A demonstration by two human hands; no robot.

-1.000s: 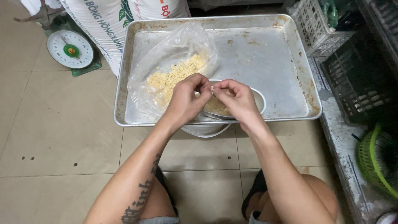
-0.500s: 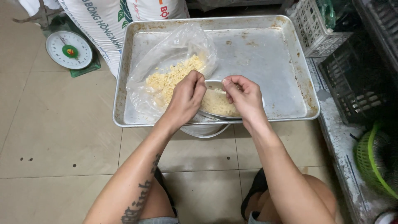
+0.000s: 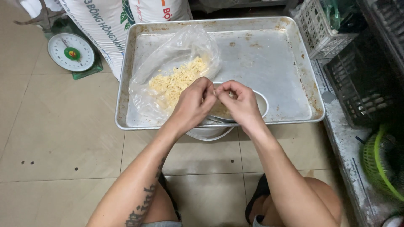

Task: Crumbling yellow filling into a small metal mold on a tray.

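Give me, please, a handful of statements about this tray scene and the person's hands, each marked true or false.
1. The clear plastic bag with pale yellow pieces lies on the metal tray. True.
2. The left hand and the right hand are far apart, at opposite ends of the tray. False: their fingertips meet over the small bowl.
3. A kitchen scale stands on the floor left of the tray. True.
4. The scale sits on the tray beside the bag. False: it is on the floor tiles, off the tray.
5. A white basket stands at the tray's far right corner. True.
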